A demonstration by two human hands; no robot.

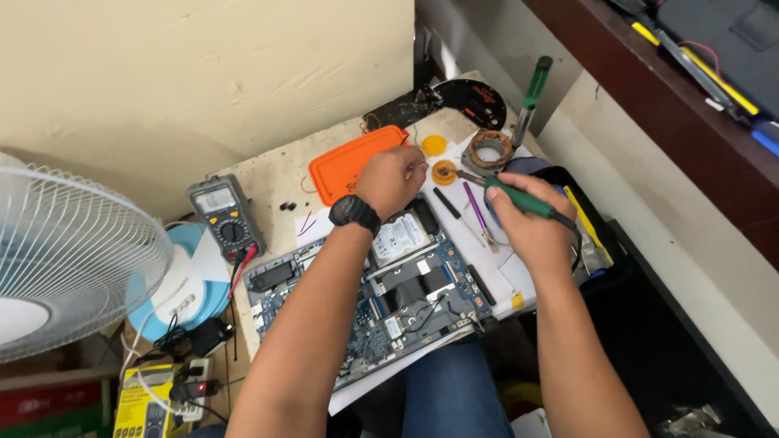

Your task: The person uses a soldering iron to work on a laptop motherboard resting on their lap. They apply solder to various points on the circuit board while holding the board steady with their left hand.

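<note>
My right hand [531, 223] grips a green-handled soldering iron [519, 197], its tip reaching left to a small round orange tin [444, 171]. My left hand [392, 178], with a black watch on the wrist, is closed, pinching something thin beside that tin; what it pinches is too small to make out. Below both hands lies an opened laptop [389, 300] with its circuit board and a silver hard drive [400, 238] exposed.
An orange tray [341, 166], a grey multimeter [225, 217], a copper motor winding [491, 149], a purple tool [475, 204], a second green-handled tool [531, 97] and a dark round board [475, 101] lie on the small table. A white fan [57, 259] stands left.
</note>
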